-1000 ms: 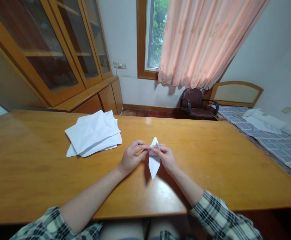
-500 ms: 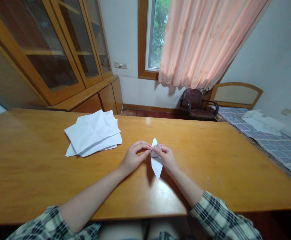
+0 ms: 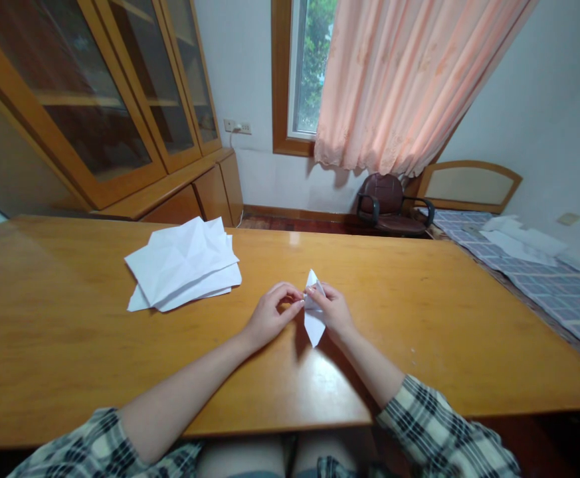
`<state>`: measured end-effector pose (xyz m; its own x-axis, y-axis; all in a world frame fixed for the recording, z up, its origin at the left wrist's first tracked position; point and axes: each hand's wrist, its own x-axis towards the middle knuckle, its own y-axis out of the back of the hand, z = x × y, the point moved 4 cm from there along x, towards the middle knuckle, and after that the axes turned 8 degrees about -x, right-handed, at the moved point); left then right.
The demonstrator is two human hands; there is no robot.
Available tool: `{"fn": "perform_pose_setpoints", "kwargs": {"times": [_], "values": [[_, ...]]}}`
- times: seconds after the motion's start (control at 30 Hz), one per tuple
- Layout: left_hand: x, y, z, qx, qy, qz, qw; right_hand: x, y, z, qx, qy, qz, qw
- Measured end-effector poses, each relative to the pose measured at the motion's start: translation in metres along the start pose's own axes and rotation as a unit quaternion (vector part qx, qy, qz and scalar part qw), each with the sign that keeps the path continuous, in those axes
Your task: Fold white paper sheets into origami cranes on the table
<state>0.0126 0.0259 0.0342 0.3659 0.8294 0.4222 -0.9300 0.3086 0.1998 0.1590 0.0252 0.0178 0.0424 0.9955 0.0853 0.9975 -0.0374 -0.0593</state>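
A small folded white paper piece (image 3: 314,324), pointed at both ends, is held just above the wooden table (image 3: 70,345) in front of me. My left hand (image 3: 270,317) pinches its upper left edge with thumb and forefinger. My right hand (image 3: 333,310) grips its upper right side, fingers curled over the fold. The lower tip hangs free below both hands.
A loose stack of creased white paper sheets (image 3: 183,263) lies on the table to the far left. Behind the table stand wooden glass-door cabinets (image 3: 120,99), a dark office chair (image 3: 392,204) under a pink curtain, and a bed with a checked cover (image 3: 543,279) at right.
Both hands and the folded paper have shifted slightly up and away from me; the paper's lower tip has swung a little. The grip on it is unchanged.
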Motion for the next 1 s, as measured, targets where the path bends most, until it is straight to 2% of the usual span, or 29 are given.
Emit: {"fn": "perform_pose_setpoints", "kwargs": {"times": [0.13,0.27,0.43,0.57,0.67,0.73,0.87,1.0], "values": [[0.001,-0.001,0.000,0.053,0.004,-0.025,0.998,-0.002,-0.002,-0.001,0.019,-0.020,0.000,1.000],[0.001,0.000,-0.002,0.078,0.007,-0.008,0.997,-0.002,-0.005,-0.001,0.013,-0.021,-0.022,0.999],[0.001,0.004,-0.003,0.077,0.015,0.021,0.997,0.001,-0.004,-0.005,-0.046,0.035,-0.039,0.998],[0.002,0.011,-0.003,0.073,0.010,0.055,0.996,0.000,0.005,-0.014,-0.140,0.105,-0.008,0.985],[0.003,0.016,-0.002,0.077,0.005,0.078,0.994,-0.001,0.013,-0.017,-0.197,0.116,0.023,0.973],[0.004,0.018,-0.001,0.077,0.004,0.084,0.994,-0.001,0.013,-0.016,-0.201,0.101,0.000,0.974],[0.004,0.017,-0.003,0.073,0.011,0.080,0.994,-0.001,0.003,-0.010,-0.152,0.065,-0.103,0.981],[0.004,0.016,-0.009,0.058,0.034,0.066,0.996,0.001,0.002,-0.005,-0.146,0.045,-0.099,0.983]]}}
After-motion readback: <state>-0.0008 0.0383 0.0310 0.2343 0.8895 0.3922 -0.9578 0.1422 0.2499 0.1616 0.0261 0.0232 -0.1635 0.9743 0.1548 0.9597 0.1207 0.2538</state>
